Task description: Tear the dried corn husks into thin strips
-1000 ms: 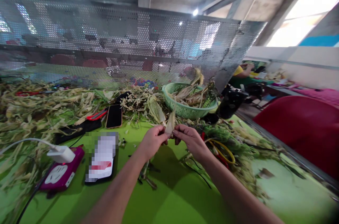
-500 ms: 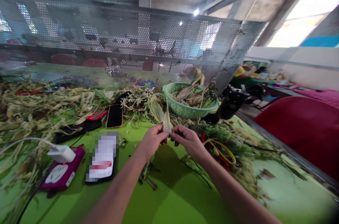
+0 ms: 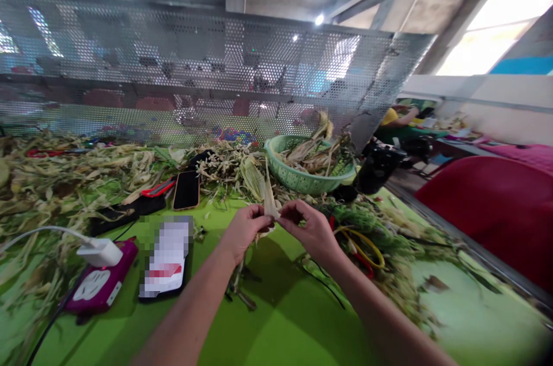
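Both my hands meet over the green table point(image 3: 280, 320), just in front of the husk pile. My left hand point(image 3: 244, 229) and my right hand point(image 3: 309, 226) each pinch the lower end of one pale dried corn husk strip point(image 3: 269, 199). The strip stands upright between the fingertips and leans slightly left. A green plastic basket point(image 3: 302, 178) full of husks sits just behind my hands.
Dried husks point(image 3: 69, 176) cover the left and far side of the table. A phone point(image 3: 186, 189), a second phone point(image 3: 166, 259), a purple power strip point(image 3: 99, 285) with a white plug, and red-and-yellow cutters point(image 3: 363, 251) lie nearby. A perforated metal screen point(image 3: 194, 66) stands behind; a red chair point(image 3: 488, 210) at right.
The husk strip has swung from leaning right to leaning slightly left, and my fingers have shifted a little along its base. My hands stay in about the same place.
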